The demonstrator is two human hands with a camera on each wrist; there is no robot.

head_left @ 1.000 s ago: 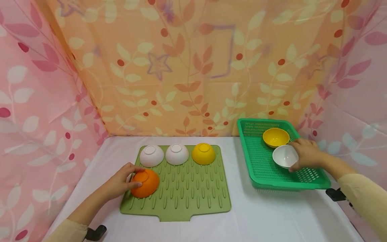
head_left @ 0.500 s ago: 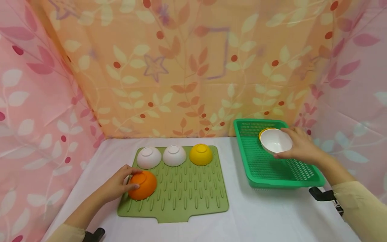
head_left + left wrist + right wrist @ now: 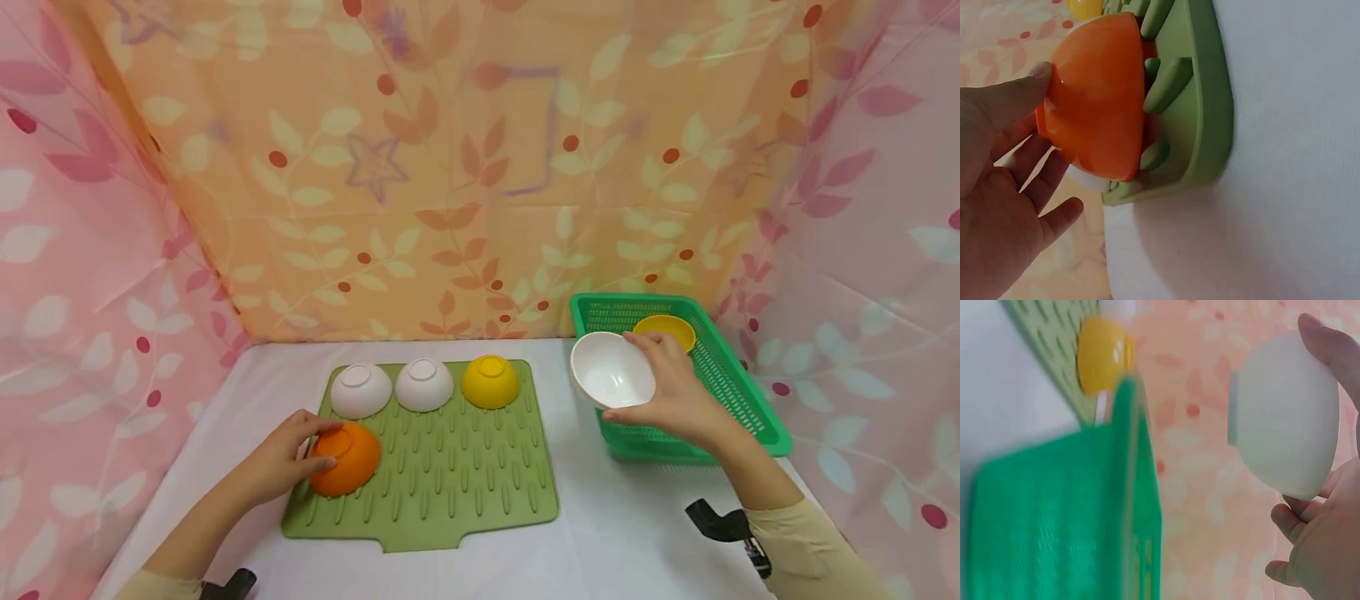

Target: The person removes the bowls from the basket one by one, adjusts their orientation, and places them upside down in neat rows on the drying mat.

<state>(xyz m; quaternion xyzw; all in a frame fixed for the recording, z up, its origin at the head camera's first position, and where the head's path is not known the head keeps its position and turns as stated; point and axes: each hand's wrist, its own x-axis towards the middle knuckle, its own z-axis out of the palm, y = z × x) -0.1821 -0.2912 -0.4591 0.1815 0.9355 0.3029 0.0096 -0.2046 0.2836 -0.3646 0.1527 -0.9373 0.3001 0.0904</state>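
Note:
My left hand (image 3: 281, 462) pinches an orange bowl (image 3: 352, 462) by its base, thumb on one side and fingers on the other. That bowl lies upside down on the front left of a green drying mat (image 3: 465, 500). In the left wrist view its rim meets the mat's ridges. My right hand (image 3: 671, 392) grips a white bowl (image 3: 611, 371) at the rim, raised at the left side of the green basket (image 3: 738, 396), mouth turned towards the head camera. In the right wrist view the same white bowl (image 3: 1288, 415) sits between thumb and fingers, clear of the basket.
Along the mat's back edge stand two upturned white bowls (image 3: 362, 392) and an upturned yellow bowl (image 3: 491, 383). Another yellow bowl (image 3: 667, 331) lies mouth up at the back of the basket. Patterned curtains (image 3: 450, 167) enclose the white table (image 3: 592, 533) behind and at the sides.
My right hand has lifted the white bowl from the basket and carried it left to beyond the basket's left rim. My left hand stays on the orange bowl.

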